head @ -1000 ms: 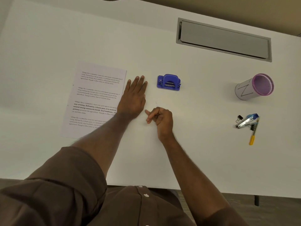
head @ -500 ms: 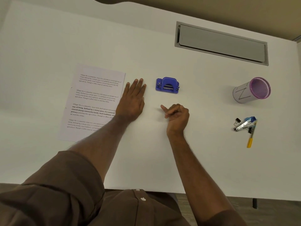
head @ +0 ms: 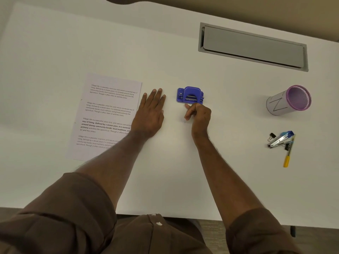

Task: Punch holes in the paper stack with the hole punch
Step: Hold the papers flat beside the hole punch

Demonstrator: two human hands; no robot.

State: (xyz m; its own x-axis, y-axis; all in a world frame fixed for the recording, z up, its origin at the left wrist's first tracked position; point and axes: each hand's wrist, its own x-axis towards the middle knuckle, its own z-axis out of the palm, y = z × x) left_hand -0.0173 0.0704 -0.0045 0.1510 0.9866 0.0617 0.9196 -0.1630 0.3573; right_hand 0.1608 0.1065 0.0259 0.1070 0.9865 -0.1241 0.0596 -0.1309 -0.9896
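The blue hole punch (head: 190, 95) sits on the white desk (head: 165, 171) just right of the paper stack (head: 108, 114), with the left hand (head: 151, 114) lying between them, fingers straight and pressed flat to the desk, its heel over the paper's right edge. The right hand (head: 199, 114) hangs at the punch's near edge with its fingers loosely curled and holding nothing; the thumb tip looks to be at or just short of the base, though contact cannot be told. The step in hand seems to be taking hold of the punch. To do it well, the right hand should wrap the base from both sides, not nudge it from the front, since a light punch may skid away. The flat left hand can steady the sheets so they stay squared. The pen cup (head: 289, 100) and the stapler (head: 281, 139) lie well apart.
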